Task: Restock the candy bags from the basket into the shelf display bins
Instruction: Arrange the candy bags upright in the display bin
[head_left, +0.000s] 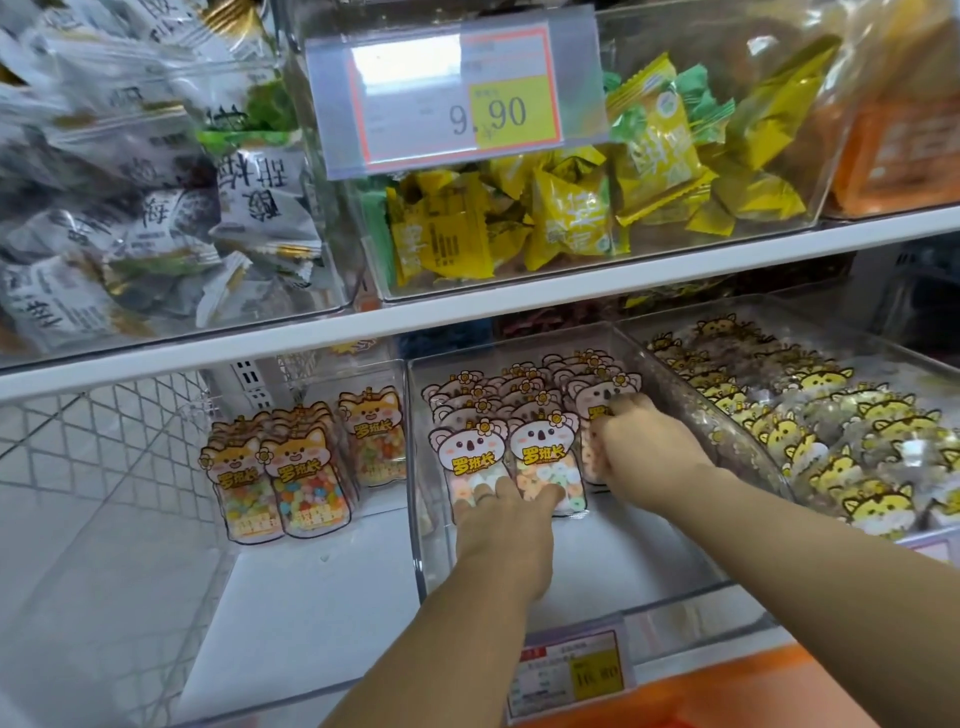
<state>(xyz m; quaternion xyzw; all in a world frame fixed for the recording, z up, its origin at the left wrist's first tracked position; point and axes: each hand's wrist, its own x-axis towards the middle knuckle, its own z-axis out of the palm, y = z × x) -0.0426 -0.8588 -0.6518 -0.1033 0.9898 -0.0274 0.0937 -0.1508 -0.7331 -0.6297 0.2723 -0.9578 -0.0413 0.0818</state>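
Pink koala-shaped candy bags (470, 447) stand in rows inside the clear middle bin (571, 571) on the lower shelf. My left hand (506, 525) lies with straight fingers against the lower part of the two front koala bags. My right hand (636, 441) reaches into the bin's right side, its fingers curled over the top of a koala bag (605, 392) in the right row. The basket is out of view.
Orange fox candy bags (291, 467) fill the left bin, yellow tiger bags (831, 441) the right bin. The upper shelf holds yellow-green snack packs (571, 208) behind a 9.90 price tag (457, 93). A price label (576, 670) hangs on the front rail. An orange edge (779, 691) shows at bottom right.
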